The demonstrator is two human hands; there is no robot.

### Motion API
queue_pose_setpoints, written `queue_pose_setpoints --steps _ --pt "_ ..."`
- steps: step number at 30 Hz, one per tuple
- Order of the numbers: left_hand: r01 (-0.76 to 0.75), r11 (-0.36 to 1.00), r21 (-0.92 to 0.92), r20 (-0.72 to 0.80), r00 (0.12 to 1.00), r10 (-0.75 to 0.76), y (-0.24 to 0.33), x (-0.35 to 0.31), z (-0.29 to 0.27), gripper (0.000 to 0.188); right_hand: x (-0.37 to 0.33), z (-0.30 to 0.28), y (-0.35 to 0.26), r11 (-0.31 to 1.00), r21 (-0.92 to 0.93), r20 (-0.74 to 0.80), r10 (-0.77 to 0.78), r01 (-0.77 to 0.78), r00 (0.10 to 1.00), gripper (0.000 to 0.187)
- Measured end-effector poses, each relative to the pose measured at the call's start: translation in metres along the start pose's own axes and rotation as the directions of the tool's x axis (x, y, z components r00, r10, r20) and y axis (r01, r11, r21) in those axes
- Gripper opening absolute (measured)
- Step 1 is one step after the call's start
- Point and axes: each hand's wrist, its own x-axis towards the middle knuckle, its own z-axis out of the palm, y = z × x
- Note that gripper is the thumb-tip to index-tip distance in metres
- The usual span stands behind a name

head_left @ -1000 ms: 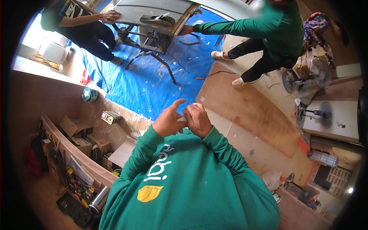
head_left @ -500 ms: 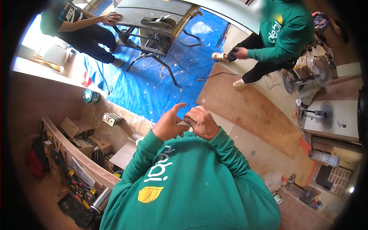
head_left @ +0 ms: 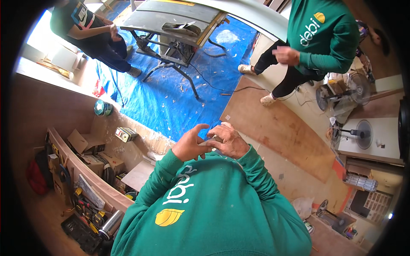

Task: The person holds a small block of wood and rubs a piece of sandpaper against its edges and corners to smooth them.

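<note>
In front of my chest, my left hand (head_left: pixel 191 143) and my right hand (head_left: pixel 232 141) meet at the fingertips. A small, flat, greyish piece (head_left: pixel 215 140) is pinched between them; its kind is too small to make out. The left thumb and index finger spread apart above, while the lower fingers curl toward the piece. Bent fingers of the right hand close on its other side. Green sleeves (head_left: pixel 160 175) cover both forearms.
Ahead, a table saw (head_left: pixel 147 19) stands on a blue tarp (head_left: pixel 171 111), one person at its left. Another person (head_left: pixel 324 42) stands right, near a brown board (head_left: pixel 277 123) on the floor. Left lie a paint can (head_left: pixel 102 108), a tin (head_left: pixel 126 134) and cardboard boxes (head_left: pixel 87 143). Fans (head_left: pixel 363 132) stand right.
My fingers have shifted around the small piece, which shows more now. The left person's hand has come off the saw table. The person on the right has raised a hand.
</note>
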Motion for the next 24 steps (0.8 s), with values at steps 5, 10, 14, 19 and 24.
queue_pose_setpoints --steps 5,10,14,19,24 --pt "-0.032 0.999 -0.018 -0.028 0.999 0.031 -0.009 0.007 0.001 0.068 0.000 0.019 0.016 0.995 -0.058 -0.113 -0.083 0.076 0.990 0.011" --pt "-0.009 1.000 -0.030 -0.044 0.999 0.007 -0.012 0.013 0.003 0.058 0.008 0.030 0.017 0.987 -0.127 -0.250 0.064 -0.099 0.966 0.011" --pt "0.022 0.999 -0.027 -0.073 0.997 -0.024 -0.014 0.015 0.003 0.047 0.014 0.023 0.017 0.991 -0.121 -0.263 0.030 -0.064 0.964 0.012" --pt "0.037 0.998 -0.048 -0.031 0.999 -0.039 -0.010 0.010 -0.003 0.028 0.013 0.004 0.025 0.998 -0.059 -0.310 0.010 -0.030 0.951 0.013" --pt "0.050 0.997 -0.066 0.019 0.999 -0.049 -0.016 0.007 -0.006 0.028 0.005 -0.017 -0.004 0.954 -0.297 -0.063 -0.063 0.042 0.996 0.025"
